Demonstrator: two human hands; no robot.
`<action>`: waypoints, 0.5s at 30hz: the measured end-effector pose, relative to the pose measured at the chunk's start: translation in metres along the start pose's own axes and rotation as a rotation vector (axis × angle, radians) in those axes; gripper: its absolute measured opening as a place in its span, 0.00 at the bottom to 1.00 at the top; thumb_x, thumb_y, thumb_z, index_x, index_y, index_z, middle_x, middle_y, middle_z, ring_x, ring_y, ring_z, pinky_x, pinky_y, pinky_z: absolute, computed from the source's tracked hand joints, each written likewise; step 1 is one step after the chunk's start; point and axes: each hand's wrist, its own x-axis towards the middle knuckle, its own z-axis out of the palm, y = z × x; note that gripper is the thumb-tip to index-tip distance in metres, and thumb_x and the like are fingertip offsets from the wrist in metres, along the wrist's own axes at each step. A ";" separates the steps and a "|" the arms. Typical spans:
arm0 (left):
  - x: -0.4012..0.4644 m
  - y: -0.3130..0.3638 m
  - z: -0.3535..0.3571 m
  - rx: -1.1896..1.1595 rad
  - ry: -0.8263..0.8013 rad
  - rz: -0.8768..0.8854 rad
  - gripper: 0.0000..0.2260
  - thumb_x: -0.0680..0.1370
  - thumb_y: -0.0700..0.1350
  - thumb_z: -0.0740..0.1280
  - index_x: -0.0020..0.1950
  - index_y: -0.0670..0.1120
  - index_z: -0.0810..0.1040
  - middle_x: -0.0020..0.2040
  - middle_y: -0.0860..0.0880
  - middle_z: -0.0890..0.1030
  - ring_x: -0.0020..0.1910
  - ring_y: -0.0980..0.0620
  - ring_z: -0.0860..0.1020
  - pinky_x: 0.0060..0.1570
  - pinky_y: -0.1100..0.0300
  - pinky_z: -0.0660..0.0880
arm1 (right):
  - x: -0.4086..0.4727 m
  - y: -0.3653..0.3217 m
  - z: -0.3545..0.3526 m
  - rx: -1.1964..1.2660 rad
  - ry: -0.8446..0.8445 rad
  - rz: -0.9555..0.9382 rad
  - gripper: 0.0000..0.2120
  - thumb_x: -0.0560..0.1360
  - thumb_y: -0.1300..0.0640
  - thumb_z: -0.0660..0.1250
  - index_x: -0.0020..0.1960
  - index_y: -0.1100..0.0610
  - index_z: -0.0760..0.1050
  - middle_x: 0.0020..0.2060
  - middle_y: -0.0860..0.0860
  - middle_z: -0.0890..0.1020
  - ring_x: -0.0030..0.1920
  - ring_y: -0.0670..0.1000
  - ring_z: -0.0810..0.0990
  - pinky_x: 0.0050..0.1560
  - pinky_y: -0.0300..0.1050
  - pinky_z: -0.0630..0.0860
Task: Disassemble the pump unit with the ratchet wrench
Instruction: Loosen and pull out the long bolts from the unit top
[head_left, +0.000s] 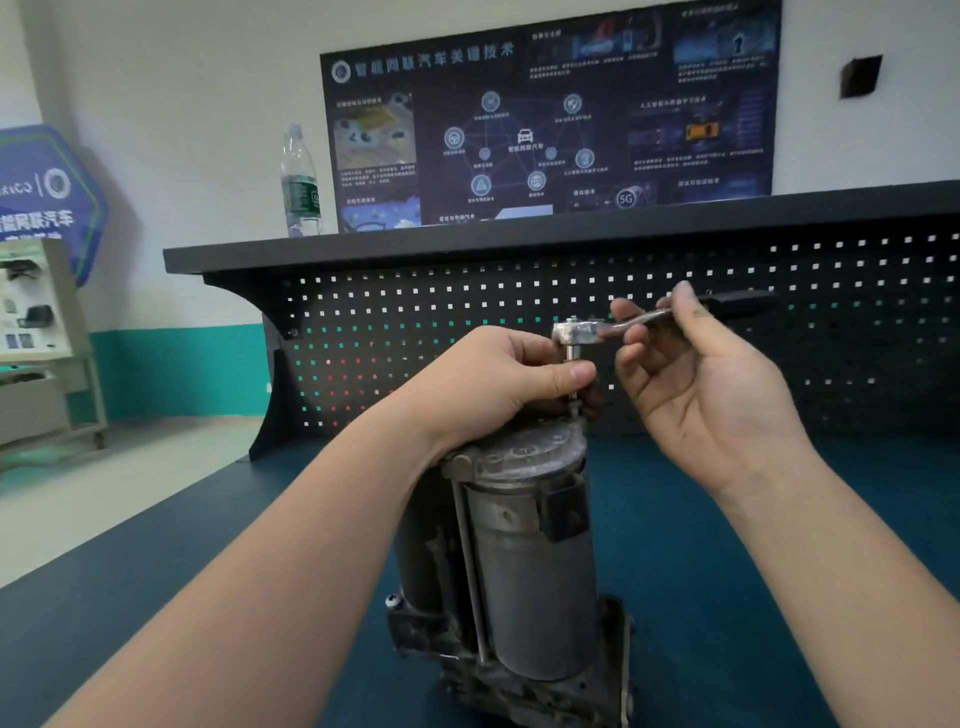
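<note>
At far left, a pale display cabinet (36, 332) stands on the floor in front of a blue hexagonal sign (52, 192) on the wall. Further right, a clear plastic water bottle (300, 182) stands upright on the black shelf (519, 234) that tops a dark pegboard (675, 332). Above the shelf hangs a dark poster (550, 114) with diagrams and text.

In the centre, the pump unit (519, 545) stands upright on the blue tabletop (753, 597), its long axis vertical. It is a worn grey metal cylinder on a grimy base block, with a thin rod running up its left side and a black connector block on its right. Its round cap faces up.

The left hand (498, 379) reaches in from lower left and sits over the top of the pump unit. Its grip is closed: thumb and curled fingers pinch the slim vertical extension shaft (572, 374) that runs from the wrench head down to the cap.

The ratchet wrench (649, 314) lies roughly level above the pump unit. Its long axis runs left to right, the silver head at the left over the shaft, the black handle pointing right and slightly away. The right hand (696, 384), coming from lower right, holds the wrench lightly: thumb on top, fingertips curled beneath the silver shank just right of the head, palm open toward the camera.
</note>
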 end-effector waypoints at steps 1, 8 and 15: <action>0.000 -0.001 0.000 -0.026 -0.014 0.003 0.05 0.76 0.42 0.68 0.43 0.43 0.83 0.40 0.47 0.84 0.39 0.55 0.80 0.44 0.65 0.76 | 0.000 0.001 0.000 -0.010 -0.009 -0.006 0.09 0.79 0.55 0.63 0.42 0.57 0.72 0.38 0.57 0.85 0.30 0.46 0.80 0.31 0.36 0.77; -0.001 -0.003 0.001 -0.162 -0.122 -0.019 0.07 0.77 0.40 0.64 0.47 0.43 0.82 0.41 0.49 0.86 0.42 0.56 0.83 0.46 0.67 0.78 | 0.010 0.004 -0.003 0.055 0.006 0.133 0.10 0.80 0.53 0.61 0.45 0.59 0.72 0.36 0.55 0.84 0.28 0.44 0.79 0.25 0.32 0.73; 0.000 -0.001 0.001 -0.162 -0.069 -0.035 0.07 0.76 0.39 0.66 0.41 0.45 0.83 0.38 0.49 0.85 0.38 0.57 0.83 0.40 0.68 0.77 | 0.006 0.013 -0.001 -0.076 0.007 -0.125 0.09 0.80 0.54 0.62 0.43 0.57 0.71 0.35 0.54 0.84 0.27 0.46 0.79 0.27 0.36 0.75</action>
